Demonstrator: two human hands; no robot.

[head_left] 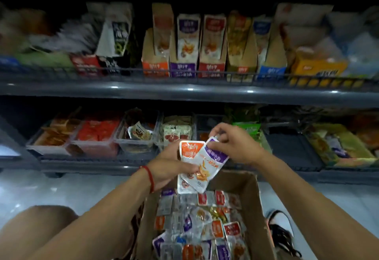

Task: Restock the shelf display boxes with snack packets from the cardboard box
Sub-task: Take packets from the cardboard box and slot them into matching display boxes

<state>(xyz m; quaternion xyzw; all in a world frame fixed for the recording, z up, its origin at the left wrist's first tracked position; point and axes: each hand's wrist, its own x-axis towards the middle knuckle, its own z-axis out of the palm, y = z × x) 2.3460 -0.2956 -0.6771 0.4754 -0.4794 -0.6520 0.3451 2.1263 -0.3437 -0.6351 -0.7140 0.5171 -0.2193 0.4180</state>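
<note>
Snack packets (196, 163) pinched between both hands (172, 167)

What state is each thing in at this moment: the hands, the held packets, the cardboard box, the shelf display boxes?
Left hand: grips a stack of packets.
Right hand: pinches the purple-topped white packet by its top edge.
Orange-topped white packet: in the left hand, behind the purple one.
Brown cardboard box: open, holds many loose packets.
Purple-fronted cardboard display box: upright on the upper shelf, partly filled.

1 head-worn wide-angle view looks forward and down, close over the cardboard box (252, 204), facing the shelves (184, 91).
</note>
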